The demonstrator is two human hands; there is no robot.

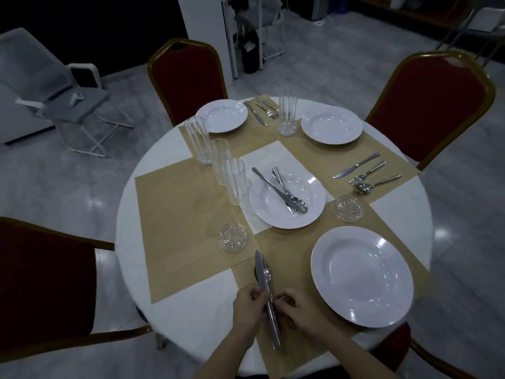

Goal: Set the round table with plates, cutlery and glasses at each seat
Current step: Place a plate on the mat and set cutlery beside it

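Observation:
Over the near placemat [289, 258], my left hand [247, 309] and my right hand [299, 310] both pinch a bundle of cutlery [265, 277], a knife on top with a spoon under it. To their right lies a large white plate [362, 276]. At the table's middle a smaller plate [287, 201] carries a knife, fork and spoon. Two far plates [222, 115] [331, 125] sit before the far chairs. Cutlery sets lie at the far seat [261, 109] and the right seat [366, 173]. Tall glasses [232, 179] stand left of centre; another glass [287, 113] is at the back.
The round white table [396, 214] has tan placemats; the left one [185, 214] is bare. Two glass coasters [233, 237] [348, 209] lie near the centre plate. Red chairs stand at the left [46, 283], far left [188, 75] and far right [429, 105]. A white folding chair [68, 97] stands beyond.

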